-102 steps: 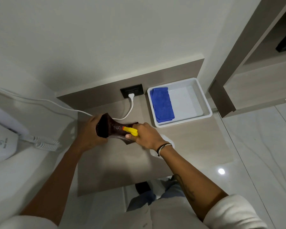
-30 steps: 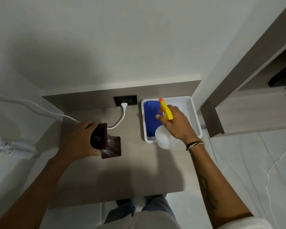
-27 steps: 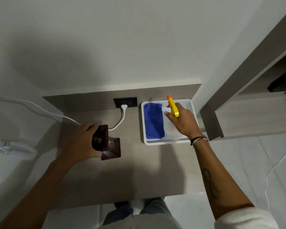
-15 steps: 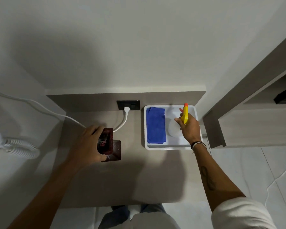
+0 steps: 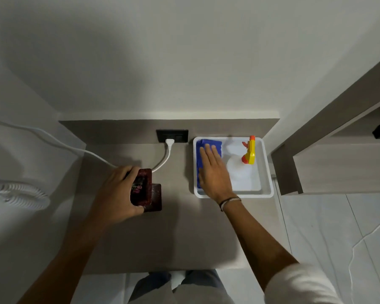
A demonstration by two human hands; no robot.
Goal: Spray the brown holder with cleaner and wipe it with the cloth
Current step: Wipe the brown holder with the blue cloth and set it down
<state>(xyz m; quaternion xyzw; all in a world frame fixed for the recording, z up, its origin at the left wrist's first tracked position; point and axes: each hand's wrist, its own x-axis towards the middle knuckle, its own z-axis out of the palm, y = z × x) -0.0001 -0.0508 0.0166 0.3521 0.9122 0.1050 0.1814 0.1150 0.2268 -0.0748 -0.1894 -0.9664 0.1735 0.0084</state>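
Note:
My left hand (image 5: 116, 195) grips the dark brown holder (image 5: 146, 189), which stands on the grey-brown counter (image 5: 180, 233) left of centre. The white tray (image 5: 267, 172) sits at the back right of the counter. In it lies the folded blue cloth (image 5: 208, 144), along the tray's left side. My right hand (image 5: 214, 172) rests flat on the cloth, fingers stretched out and apart, and covers most of it. The clear spray bottle (image 5: 239, 170) with its yellow and orange trigger head stands in the tray just right of my hand, with nothing holding it.
A black wall socket (image 5: 172, 136) holds a white plug, and its white cable (image 5: 75, 148) runs left behind the holder. A white coiled cord (image 5: 22, 193) hangs at the left wall. A wooden shelf unit (image 5: 329, 163) stands right of the tray.
My right hand carried the spray bottle away from the holder, stood it in the tray and let go. It then moved left onto the blue cloth. My left hand kept its grip on the holder.

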